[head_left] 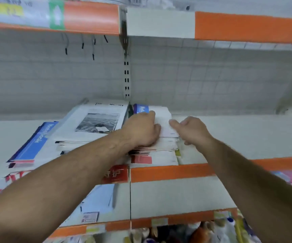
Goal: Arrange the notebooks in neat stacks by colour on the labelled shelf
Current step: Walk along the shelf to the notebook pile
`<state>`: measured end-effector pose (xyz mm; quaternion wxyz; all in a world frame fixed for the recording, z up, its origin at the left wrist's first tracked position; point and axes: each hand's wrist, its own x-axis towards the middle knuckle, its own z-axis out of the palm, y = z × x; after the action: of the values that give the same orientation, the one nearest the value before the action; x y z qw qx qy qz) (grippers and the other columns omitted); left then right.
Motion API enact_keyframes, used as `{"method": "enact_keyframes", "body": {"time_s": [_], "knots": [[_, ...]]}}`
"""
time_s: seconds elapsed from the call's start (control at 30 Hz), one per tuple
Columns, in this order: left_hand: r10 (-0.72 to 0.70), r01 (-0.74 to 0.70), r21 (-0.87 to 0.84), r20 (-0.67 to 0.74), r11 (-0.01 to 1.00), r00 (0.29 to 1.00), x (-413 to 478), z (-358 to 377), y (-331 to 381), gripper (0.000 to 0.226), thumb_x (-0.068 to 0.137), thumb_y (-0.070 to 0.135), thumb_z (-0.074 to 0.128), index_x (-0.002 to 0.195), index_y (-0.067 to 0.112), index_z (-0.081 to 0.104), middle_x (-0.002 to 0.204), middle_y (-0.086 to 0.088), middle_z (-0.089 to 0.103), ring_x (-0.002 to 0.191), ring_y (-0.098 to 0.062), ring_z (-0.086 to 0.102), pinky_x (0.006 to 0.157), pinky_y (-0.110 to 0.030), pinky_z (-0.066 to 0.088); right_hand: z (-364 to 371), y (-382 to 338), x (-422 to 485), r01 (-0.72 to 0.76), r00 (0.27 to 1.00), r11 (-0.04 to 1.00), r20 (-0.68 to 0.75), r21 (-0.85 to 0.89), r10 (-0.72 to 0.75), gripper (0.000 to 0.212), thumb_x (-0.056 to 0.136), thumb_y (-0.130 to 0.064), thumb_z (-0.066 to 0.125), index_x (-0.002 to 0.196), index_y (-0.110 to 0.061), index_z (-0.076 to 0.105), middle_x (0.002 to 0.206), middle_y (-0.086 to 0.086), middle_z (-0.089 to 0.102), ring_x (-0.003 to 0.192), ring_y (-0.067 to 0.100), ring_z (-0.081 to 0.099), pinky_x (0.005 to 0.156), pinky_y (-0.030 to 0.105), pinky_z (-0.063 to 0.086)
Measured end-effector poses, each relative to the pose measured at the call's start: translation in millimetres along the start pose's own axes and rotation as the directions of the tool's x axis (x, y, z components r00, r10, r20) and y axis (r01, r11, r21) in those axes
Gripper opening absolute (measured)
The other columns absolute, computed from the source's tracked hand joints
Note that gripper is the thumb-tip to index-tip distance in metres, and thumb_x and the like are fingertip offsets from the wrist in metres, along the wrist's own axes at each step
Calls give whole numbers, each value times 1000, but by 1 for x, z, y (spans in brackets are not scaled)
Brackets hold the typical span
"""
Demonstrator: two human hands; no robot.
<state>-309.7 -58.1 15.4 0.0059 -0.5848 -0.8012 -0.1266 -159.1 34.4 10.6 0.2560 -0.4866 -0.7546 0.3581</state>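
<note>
A stack of pale notebooks [164, 125] with a blue label at its far end sits on the white shelf [238, 135], just right of the upright. My left hand [141, 128] lies on the stack's left edge with fingers curled over it. My right hand [192, 128] grips the stack's right edge, thumb on top. To the left, a white notebook with a black-and-white photo [96, 121] tops another pile. A blue-covered notebook [34, 142] lies tilted further left.
Orange price strips [169, 172] run along the shelf fronts. An upper shelf [159, 21] hangs overhead. Wire hooks [83, 44] dangle at the back left. Lower shelves hold papers [99, 199] and mixed goods [203, 232]. The shelf right of the stack is bare.
</note>
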Motion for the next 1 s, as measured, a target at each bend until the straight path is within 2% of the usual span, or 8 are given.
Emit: {"method": "enact_keyframes", "body": {"time_s": [0.2, 0.33, 0.47, 0.57, 0.63, 0.7, 0.9, 1.0], "knots": [[-154, 155, 54, -15, 986, 988, -26, 4, 4, 38, 100, 42, 41, 117, 9, 51, 117, -13, 59, 109, -30, 53, 87, -37, 43, 1, 15, 23, -71, 983, 997, 174, 41, 63, 45, 80, -44, 79, 82, -7, 55, 66, 6, 52, 51, 20, 44, 53, 28, 39], [-192, 193, 33, -26, 981, 981, -31, 5, 9, 37, 100, 43, 42, 116, 12, 53, 122, -10, 57, 114, -26, 50, 90, -36, 42, -3, 18, 33, -85, 978, 992, 197, 91, 66, 41, 83, -29, 79, 69, -9, 45, 55, 4, 40, 44, 19, 35, 46, 26, 31], [-207, 209, 41, -37, 977, 978, -32, 7, 14, 30, 99, 44, 43, 108, 17, 52, 121, -8, 57, 110, -23, 50, 91, -36, 44, -9, 23, 38, -124, 976, 981, 195, 152, 94, 27, 85, -15, 73, 73, -4, 50, 59, 7, 44, 46, 20, 38, 47, 26, 30], [-199, 200, 39, -45, 979, 979, -30, 5, 17, 40, 99, 46, 43, 122, 14, 53, 125, -7, 57, 114, -23, 52, 94, -37, 46, -12, 28, 44, -169, 985, 948, 89, 271, 151, 6, 86, -6, 60, 85, 0, 58, 74, 12, 55, 55, 23, 45, 47, 26, 33], [-175, 179, 50, -73, 983, 982, -29, 3, 17, 45, 100, 46, 42, 127, 12, 54, 125, -8, 58, 115, -24, 52, 95, -36, 46, -16, 30, 48, -198, 979, 906, 34, 373, 200, 13, 88, -2, 51, 98, 1, 58, 79, 13, 56, 58, 23, 47, 48, 26, 34], [-158, 164, 54, -93, 985, 983, -27, 3, 17, 43, 100, 45, 42, 122, 11, 58, 119, -7, 59, 111, -24, 54, 92, -35, 46, -20, 32, 52, -196, 976, 888, -3, 416, 217, 12, 89, 2, 46, 95, -1, 56, 78, 13, 54, 56, 22, 45, 48, 27, 34], [-132, 133, 4, -39, 991, 990, -21, 5, 18, 25, 97, 32, 41, 90, 14, 56, 97, -6, 62, 90, -23, 57, 72, -32, 44, -18, 30, 45, -222, 974, 885, 142, 410, 179, 8, 86, -4, 68, 90, 1, 63, 71, 11, 57, 49, 17, 49, 46, 27, 41], [-120, 118, -42, -34, 992, 992, -20, 4, 17, 24, 96, 31, 42, 96, 14, 59, 99, -5, 62, 94, -24, 58, 73, -32, 45, -20, 27, 41, -228, 971, 881, 170, 416, 171, 14, 82, -4, 75, 92, 1, 66, 80, 11, 67, 54, 17, 55, 46, 26, 43]]}}
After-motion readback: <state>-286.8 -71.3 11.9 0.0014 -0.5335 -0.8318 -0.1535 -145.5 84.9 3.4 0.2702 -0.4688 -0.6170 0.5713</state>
